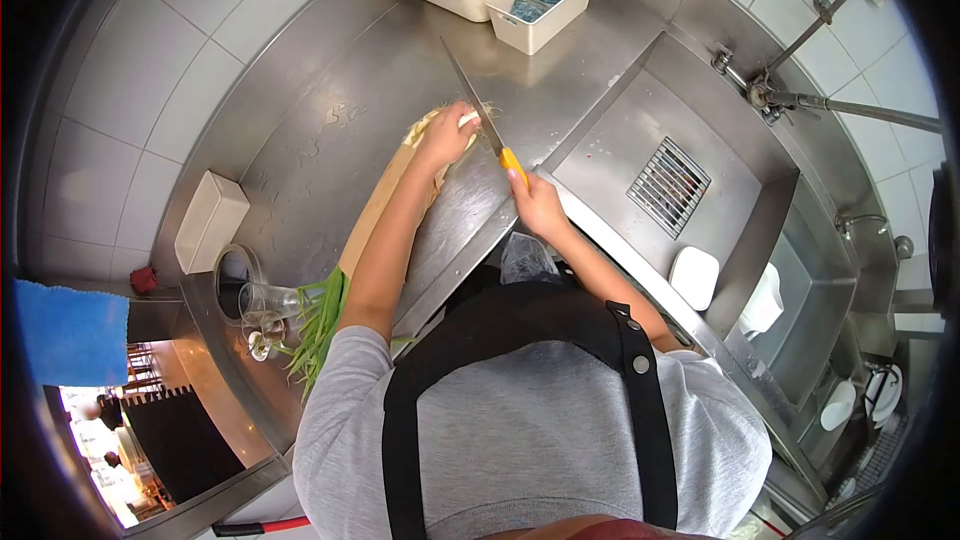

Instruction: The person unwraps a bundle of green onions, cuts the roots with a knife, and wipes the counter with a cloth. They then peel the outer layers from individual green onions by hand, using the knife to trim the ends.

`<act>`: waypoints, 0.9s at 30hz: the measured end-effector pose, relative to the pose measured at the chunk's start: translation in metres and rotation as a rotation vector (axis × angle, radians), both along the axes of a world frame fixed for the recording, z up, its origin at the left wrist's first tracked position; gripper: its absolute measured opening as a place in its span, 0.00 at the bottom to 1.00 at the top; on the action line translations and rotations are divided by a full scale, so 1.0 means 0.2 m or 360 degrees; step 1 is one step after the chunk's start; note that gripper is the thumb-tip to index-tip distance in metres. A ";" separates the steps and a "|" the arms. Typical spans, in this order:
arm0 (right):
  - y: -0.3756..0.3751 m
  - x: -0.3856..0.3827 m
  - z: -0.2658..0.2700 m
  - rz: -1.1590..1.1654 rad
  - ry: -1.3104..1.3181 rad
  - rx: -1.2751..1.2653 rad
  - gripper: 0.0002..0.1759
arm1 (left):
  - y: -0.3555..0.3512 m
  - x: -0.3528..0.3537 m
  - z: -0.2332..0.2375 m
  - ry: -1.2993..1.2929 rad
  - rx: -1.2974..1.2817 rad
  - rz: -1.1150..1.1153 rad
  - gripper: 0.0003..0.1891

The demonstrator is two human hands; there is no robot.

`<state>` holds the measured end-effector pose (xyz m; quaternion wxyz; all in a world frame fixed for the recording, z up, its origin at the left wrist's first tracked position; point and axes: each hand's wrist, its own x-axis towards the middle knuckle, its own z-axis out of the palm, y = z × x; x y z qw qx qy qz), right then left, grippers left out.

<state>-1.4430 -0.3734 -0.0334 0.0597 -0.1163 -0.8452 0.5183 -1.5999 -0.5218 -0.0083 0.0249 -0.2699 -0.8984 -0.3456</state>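
Left hand (447,135) is closed over the white end of the scallions (318,325), pinning it to the board (380,205). Fingertips look tucked under, prob. to keep them off the edge. Right hand (537,202) is wrapped tight round the yellow handle of the knife (472,100). The blade points away from the person, edge down, just beside the left knuckles. Touching or not, can't tell from here.

The scallions run along the board under the left forearm, so most of the length is hidden. The green tops spill off the near end, next to a glass (262,300) & a white box (208,220). The long stalks prob. lie that way because the board is set lengthwise, away from the body.

The board sits on the steel desk (330,110), just left of the sink (600,155), w/ the tap (800,95) over its far corner. At the desk's far end, well apart from the cutting, are two white tubs w/ sponges in them: big tub (460,2) & small tub (525,35).
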 end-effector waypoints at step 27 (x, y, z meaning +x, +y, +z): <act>0.13 0.12 0.10 0.0024 -0.0261 -0.0318 0.28 | 0.03 0.22 0.03 -0.0070 -0.0107 -0.0369 0.14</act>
